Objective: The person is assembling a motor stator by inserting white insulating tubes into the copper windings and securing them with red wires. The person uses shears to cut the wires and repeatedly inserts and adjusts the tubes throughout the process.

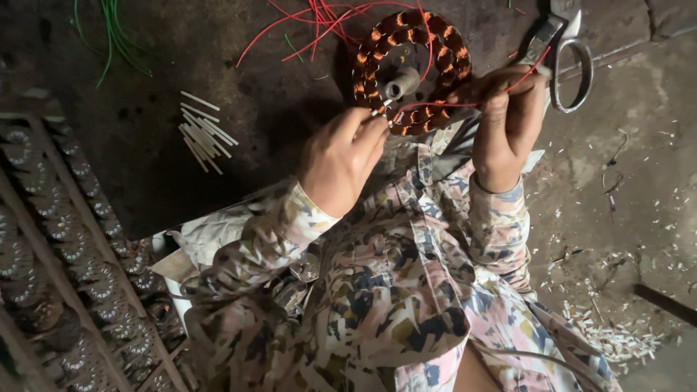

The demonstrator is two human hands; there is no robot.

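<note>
Head view looks down on the dark bench [218, 145], where the copper-wound stator [412, 71] lies flat in front of me, well up from my lap. Largest risk sits there: the ring is only resting on the bench, so a hard tug on a lead could slide or tip it.

My left hand [343, 161] is pinched shut at the ring's near edge, on what I take to be a white sleeve piece, though the light is too dim to be sure. My right hand [508, 120] is closed on a red wire [435, 106] running across the windings. Pulling it too sharply could scrape the coil enamel or snap the lead.

Scissors [566, 54] lie just beside my right hand, blades near the loose wires. White sleeves [205, 134] lie scattered near the bench edge and could roll off.
</note>
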